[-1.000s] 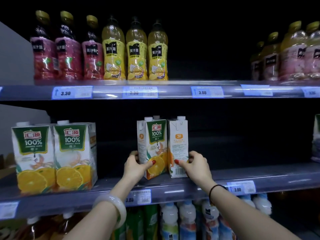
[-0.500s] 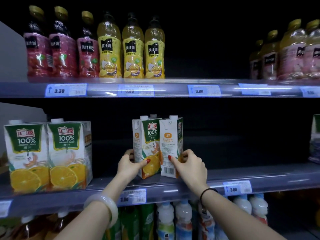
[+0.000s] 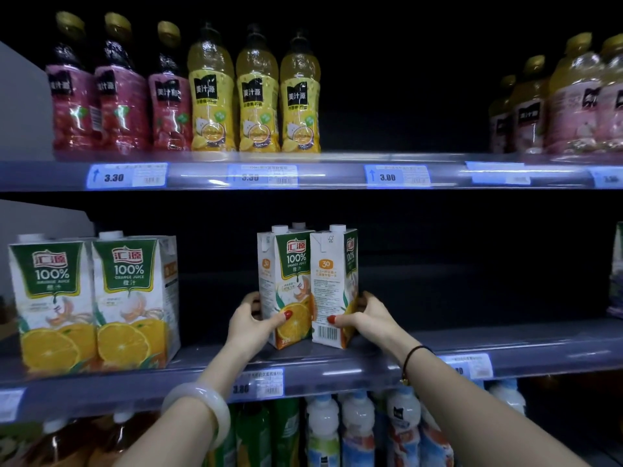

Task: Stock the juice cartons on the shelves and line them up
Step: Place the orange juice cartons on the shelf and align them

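While the left hand (image 3: 251,320) curls round the outer side of the left carton (image 3: 286,284), with its thumb laid on the printed orange on the front, the right hand (image 3: 367,318) grips the right carton (image 3: 332,288), thumb just above the barcode and fingers wrapped round the far side. Both orange juice cartons stand upright and touching near the middle of the middle shelf (image 3: 505,345), set back from its front edge. The left one shows its green front at an angle, and the right one is turned so that its printed side panel faces outward. A third white cap shows behind them. At the left end of the same shelf, well apart from these, two further cartons (image 3: 97,301) stand side by side with their fronts outward. A white bangle (image 3: 202,406) sits on the left wrist and a black cord (image 3: 409,358) on the right. On the upper shelf (image 3: 337,176) three red-labelled bottles (image 3: 121,106) stand next to three yellow-labelled bottles (image 3: 258,106).
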